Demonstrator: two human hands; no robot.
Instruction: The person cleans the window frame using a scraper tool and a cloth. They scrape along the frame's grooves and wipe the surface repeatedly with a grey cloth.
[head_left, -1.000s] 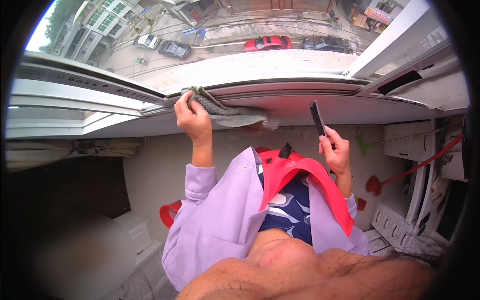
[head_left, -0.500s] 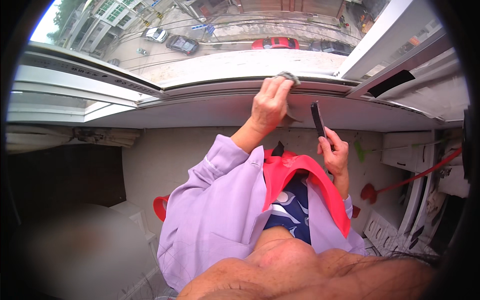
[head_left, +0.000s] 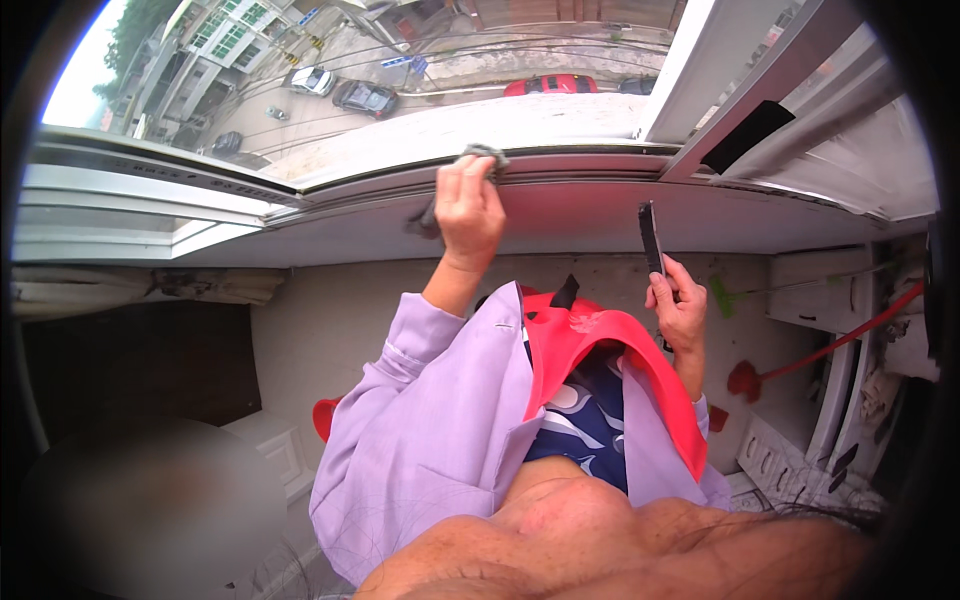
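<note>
The window frame point(head_left: 770, 75) is the biggest thing before me, with its bottom track point(head_left: 580, 168) running crosswise above the wall point(head_left: 580, 215). My left hand point(head_left: 470, 215) is over that track, the fingers closed on a bunched grey cloth point(head_left: 490, 155); the cloth sits at the fingertips, seemingly against the track, and a blurred loose end hangs below and to the left of my knuckles. My right hand point(head_left: 682, 310) clamps the lower end of a slim dark tool point(head_left: 650, 235), perhaps a brush, held up in front of the wall and apart from the track. To wipe well, I think I should push a firm fold into the groove with my fingertips, follow the track's line evenly, gather in that loose end so it doesn't drag, and turn to a fresh fold once this part dirties. Compared with 0.5 s ago, the window frame stands further left in my view; my left hand is further left along the track, and the cloth's loose end shows on its left instead of its right. My right hand keeps the same hold.
</note>
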